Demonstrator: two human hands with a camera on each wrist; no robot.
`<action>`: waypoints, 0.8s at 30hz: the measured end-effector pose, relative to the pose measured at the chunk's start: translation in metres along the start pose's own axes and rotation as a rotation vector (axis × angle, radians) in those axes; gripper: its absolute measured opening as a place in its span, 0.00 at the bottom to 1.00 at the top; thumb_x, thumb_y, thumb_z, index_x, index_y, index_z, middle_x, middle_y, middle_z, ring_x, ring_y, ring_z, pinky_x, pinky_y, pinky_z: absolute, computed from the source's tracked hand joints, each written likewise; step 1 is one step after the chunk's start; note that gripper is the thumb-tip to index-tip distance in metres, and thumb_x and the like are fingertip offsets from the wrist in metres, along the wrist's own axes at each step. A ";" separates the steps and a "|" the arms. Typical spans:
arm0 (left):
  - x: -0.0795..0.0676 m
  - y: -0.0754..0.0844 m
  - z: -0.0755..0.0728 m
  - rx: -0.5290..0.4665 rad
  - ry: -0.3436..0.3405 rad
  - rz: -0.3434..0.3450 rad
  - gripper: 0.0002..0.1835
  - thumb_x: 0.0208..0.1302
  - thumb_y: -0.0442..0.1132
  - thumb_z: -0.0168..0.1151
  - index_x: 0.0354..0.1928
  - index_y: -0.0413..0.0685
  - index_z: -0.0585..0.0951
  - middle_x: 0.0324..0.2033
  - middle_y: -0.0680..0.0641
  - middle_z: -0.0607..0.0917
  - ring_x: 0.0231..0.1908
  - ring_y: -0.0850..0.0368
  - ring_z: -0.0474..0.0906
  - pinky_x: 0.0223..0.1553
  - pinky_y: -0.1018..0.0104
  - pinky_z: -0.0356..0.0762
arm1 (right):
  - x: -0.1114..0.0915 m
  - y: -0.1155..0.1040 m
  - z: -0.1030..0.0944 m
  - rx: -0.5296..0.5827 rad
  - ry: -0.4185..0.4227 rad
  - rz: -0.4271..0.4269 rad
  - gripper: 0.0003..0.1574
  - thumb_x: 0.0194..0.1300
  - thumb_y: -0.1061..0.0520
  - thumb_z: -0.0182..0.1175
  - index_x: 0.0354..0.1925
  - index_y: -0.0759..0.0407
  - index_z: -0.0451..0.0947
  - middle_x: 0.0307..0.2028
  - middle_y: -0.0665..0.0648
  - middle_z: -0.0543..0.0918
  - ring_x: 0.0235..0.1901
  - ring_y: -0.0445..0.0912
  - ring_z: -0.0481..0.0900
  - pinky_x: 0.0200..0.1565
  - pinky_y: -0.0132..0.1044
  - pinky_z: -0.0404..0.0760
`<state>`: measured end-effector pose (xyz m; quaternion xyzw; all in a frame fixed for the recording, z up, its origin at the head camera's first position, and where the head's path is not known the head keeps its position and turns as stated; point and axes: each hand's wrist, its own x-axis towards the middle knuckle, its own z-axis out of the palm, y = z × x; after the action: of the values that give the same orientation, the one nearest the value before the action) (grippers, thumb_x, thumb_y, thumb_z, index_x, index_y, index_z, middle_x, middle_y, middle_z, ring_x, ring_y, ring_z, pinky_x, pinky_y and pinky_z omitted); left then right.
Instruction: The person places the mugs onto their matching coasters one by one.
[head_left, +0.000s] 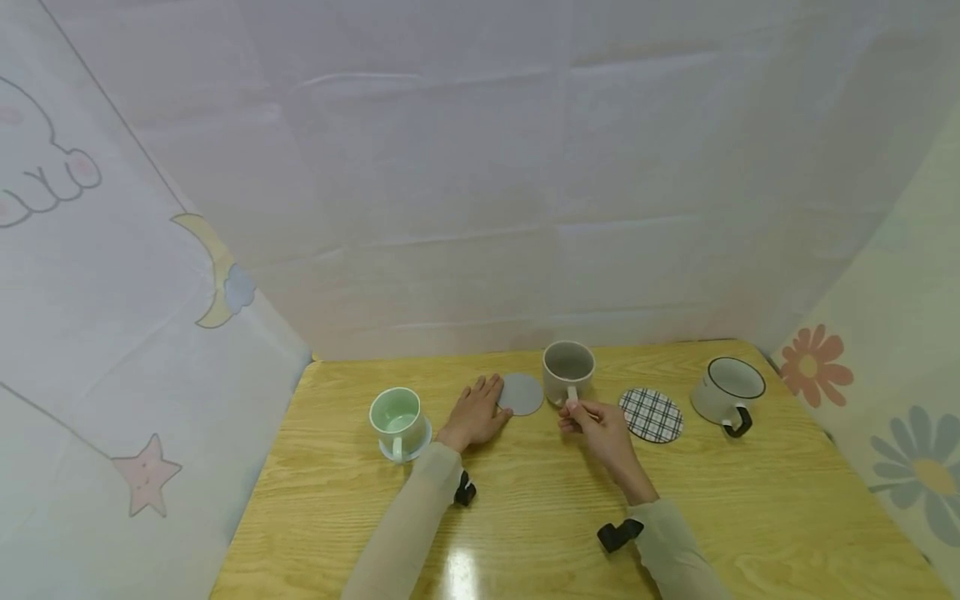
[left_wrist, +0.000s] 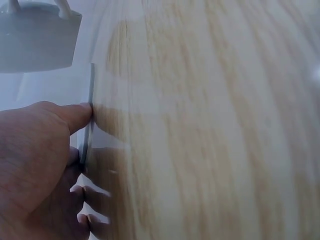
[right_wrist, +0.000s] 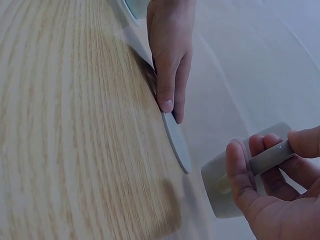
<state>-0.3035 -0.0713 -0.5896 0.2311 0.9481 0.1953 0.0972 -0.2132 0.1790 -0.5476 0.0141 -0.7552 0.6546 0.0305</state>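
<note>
My right hand point(head_left: 600, 429) grips the handle of a grey mug point(head_left: 564, 385), thumb on one side and fingers curled on the other. The mug is upright; in the right wrist view the mug point(right_wrist: 220, 175) hangs a little above the tabletop. Beside it lies a round grey coaster point(head_left: 521, 394). My left hand point(head_left: 474, 417) rests at the coaster's left side with fingers fairly straight. In the left wrist view the thumb of the left hand point(left_wrist: 35, 150) touches the edge of the coaster point(left_wrist: 89, 120).
A green mug point(head_left: 397, 417) stands on a pale coaster point(head_left: 427, 437) at the left. Right of my right hand lies a checked coaster point(head_left: 652, 415), and beyond it a white mug point(head_left: 716, 400) with a black handle. A hung cloth point(head_left: 465, 208) borders the wooden table point(head_left: 525, 517).
</note>
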 end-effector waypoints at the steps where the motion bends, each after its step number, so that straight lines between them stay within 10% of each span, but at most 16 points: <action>1: 0.000 0.000 0.000 0.010 0.001 0.001 0.39 0.84 0.54 0.50 0.85 0.41 0.54 0.85 0.41 0.54 0.85 0.39 0.47 0.84 0.38 0.48 | 0.001 0.000 0.000 -0.001 -0.002 -0.003 0.25 0.84 0.55 0.56 0.49 0.80 0.85 0.48 0.80 0.86 0.42 0.57 0.92 0.50 0.52 0.91; 24: 0.000 -0.001 0.002 0.039 0.019 -0.005 0.39 0.85 0.55 0.50 0.86 0.43 0.55 0.85 0.43 0.56 0.85 0.40 0.49 0.83 0.39 0.50 | 0.008 0.000 0.014 0.041 -0.042 -0.027 0.25 0.84 0.56 0.56 0.49 0.83 0.83 0.47 0.82 0.85 0.41 0.62 0.92 0.50 0.59 0.89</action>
<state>-0.3034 -0.0713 -0.5918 0.2287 0.9532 0.1790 0.0843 -0.2214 0.1654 -0.5487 0.0387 -0.7420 0.6689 0.0232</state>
